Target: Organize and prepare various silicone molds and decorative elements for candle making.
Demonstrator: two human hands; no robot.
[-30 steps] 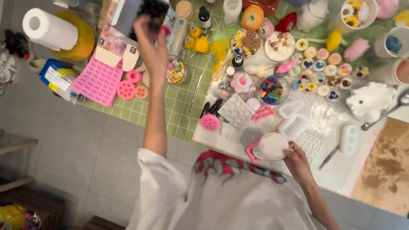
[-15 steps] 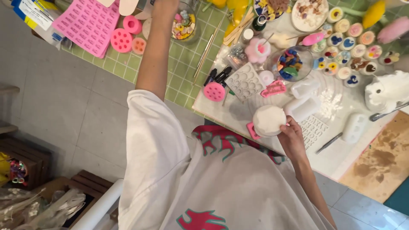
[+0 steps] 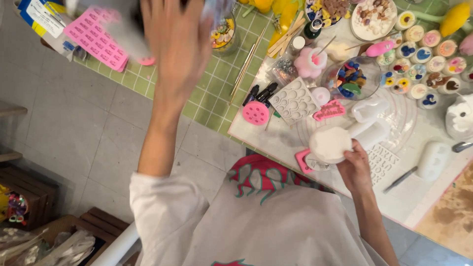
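Two hands busy here: right hand (image 3: 355, 167) has its grip wrapped round a white round mould (image 3: 330, 144), held just over the bench (image 3: 276, 143) near the front edge, beside a pink round mould (image 3: 256, 113). Left hand (image 3: 177, 44) is up high and blurry, touching something grey; can't tell if that grip's closed.

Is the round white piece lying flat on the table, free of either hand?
No: the right hand grips the round white piece at its edge and holds it tilted above the white mat.
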